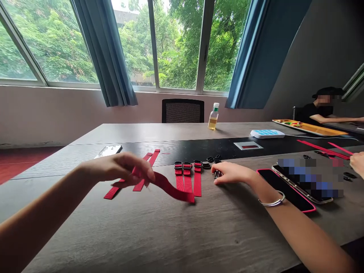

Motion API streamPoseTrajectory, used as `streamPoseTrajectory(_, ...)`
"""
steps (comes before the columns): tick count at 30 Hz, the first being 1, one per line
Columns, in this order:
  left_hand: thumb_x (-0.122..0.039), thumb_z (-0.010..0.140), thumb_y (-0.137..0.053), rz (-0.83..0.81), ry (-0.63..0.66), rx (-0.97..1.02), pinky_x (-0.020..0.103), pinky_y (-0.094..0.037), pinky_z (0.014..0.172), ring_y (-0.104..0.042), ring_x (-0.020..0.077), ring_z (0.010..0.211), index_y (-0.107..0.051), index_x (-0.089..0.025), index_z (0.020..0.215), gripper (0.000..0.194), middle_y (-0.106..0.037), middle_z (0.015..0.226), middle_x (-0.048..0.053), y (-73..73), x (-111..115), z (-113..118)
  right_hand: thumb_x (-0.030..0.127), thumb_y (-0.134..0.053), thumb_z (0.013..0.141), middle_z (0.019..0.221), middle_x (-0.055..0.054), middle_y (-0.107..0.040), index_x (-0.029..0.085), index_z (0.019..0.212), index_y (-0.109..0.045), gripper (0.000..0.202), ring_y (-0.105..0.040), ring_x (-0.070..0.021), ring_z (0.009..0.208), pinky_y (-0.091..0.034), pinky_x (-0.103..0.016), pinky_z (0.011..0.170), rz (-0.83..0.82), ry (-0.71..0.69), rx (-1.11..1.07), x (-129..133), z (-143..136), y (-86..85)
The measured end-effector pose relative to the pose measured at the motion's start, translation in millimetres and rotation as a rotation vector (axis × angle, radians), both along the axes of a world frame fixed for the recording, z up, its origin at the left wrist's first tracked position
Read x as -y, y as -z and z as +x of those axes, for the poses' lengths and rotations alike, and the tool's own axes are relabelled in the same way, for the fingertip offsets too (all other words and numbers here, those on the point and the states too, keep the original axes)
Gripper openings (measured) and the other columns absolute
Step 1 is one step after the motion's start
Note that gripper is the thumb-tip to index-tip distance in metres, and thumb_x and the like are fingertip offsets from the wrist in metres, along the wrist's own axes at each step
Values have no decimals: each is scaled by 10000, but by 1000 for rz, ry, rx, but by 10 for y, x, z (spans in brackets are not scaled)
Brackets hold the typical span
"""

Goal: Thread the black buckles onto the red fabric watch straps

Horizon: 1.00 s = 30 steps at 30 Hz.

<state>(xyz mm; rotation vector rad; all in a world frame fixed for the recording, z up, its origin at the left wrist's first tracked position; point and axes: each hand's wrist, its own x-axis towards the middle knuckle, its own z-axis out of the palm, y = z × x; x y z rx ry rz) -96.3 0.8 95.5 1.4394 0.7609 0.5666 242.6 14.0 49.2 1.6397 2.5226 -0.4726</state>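
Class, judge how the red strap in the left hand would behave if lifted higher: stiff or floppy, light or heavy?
The red strap would probably flop, as it sags in a curve from the left hand. It looks light, being thin and narrow.

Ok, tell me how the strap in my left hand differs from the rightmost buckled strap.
The held strap curves; the rightmost buckled strap lies straight. The held strap shows no buckle; the rightmost buckled strap has a black buckle at its far end. Both are red.
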Motion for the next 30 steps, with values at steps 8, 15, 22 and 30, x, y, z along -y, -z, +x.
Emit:
streamPoseTrajectory(8,-323,877,-401,269,-251,-10,144,-226,425,-248,31,395,-362,-173,485,422,-257,413,-67,-15,-94,-74,206,-572,804,1139,-147,-541,127,1102,-578,309,-493,-280,1064,-402,-407,903,254,-105,5,22,-170,133)
streamPoseTrajectory(15,-413,795,-490,358,-480,-550,190,-244,376,-346,69,390,-504,-158,918,284,-508,594,-21,377,-328,209,302,-582,838,1178,-138,-564,107,1082,-597,313,-472,-262,1122,-347,-430,1005,460,-452,-112,165,-512,376)
streamPoseTrajectory(22,-372,777,-482,738,-114,-825,327,-471,776,-584,237,941,-586,-172,1014,327,-625,1054,98,452,-329,96,445,-536,851,1261,-108,-544,130,1223,-524,488,-373,-305,1238,-332,-470,1010,455,-636,-138,315,-595,452)
streamPoseTrajectory(30,-300,869,-423,846,102,-1110,358,-412,912,-527,280,1122,-259,-88,1399,594,-556,1238,170,650,-107,396,463,-546,842,1315,-20,-504,175,1268,-468,520,-339,-254,1251,-262,-371,1042,343,-806,-219,573,-718,424)
